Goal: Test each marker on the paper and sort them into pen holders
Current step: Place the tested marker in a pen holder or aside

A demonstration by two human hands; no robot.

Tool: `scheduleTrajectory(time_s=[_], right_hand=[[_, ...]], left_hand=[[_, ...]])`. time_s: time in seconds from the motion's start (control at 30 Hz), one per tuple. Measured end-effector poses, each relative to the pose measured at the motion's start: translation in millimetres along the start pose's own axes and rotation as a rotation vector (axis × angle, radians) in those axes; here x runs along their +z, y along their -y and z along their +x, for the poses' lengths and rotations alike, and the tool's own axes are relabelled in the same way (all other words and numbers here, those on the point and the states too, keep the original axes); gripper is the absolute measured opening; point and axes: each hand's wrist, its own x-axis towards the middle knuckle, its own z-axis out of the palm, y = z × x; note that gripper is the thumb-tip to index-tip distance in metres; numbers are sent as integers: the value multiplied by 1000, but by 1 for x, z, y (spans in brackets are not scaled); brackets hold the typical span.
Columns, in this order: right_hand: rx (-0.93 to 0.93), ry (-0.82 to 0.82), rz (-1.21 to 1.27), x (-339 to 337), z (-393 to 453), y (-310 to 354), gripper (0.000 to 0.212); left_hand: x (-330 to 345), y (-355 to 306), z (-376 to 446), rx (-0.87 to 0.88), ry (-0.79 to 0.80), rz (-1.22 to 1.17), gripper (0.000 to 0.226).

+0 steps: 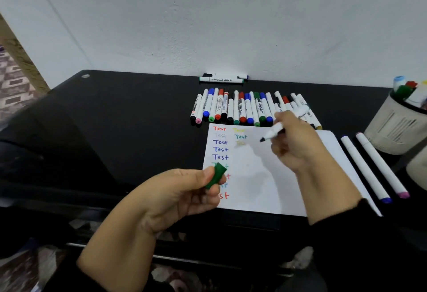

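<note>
A white sheet of paper [261, 176] lies on the black desk, with "Test" written on it several times in red, blue, green and yellow. My right hand [298, 143] holds an uncapped white marker [273, 131], its dark tip just above the paper's upper middle. My left hand [175, 194] pinches a green cap [216, 176] over the paper's left edge. A row of several capped markers [245, 109] lies behind the paper. A grey pen holder [392, 127] with markers in it stands at the right.
Two white markers [374, 166] lie on the desk right of the paper. Two more markers [221, 78] rest against the white wall at the back. A second holder [417, 169] shows partly at the right edge. The desk's front edge runs below the paper.
</note>
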Motion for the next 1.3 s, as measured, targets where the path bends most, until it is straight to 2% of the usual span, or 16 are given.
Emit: scheduleTrajectory(time_s=[0.23,0.47,0.67,0.77,0.9,1.3], right_hand=[[16,42,-21,2,-3,-11,30],[12,-28,-33,-1,3,-16,28],[-169,-88,-225,-5,13,-24,23],[-257,-134,-415,-5,20,-31,32],[-340,-127,-527,-3,20,-37,35],[-404,-79,-603,-1,32,-51,28]], left_hand=[[-2,-3,13,110,-252,194,27],[-1,-12,25,253,-426,289,10],[1,-13,39,310,-526,454,8],[2,-12,47,310,-541,502,11],[3,-14,53,319,-554,589,13],[-5,-12,64,318,-573,565,9]])
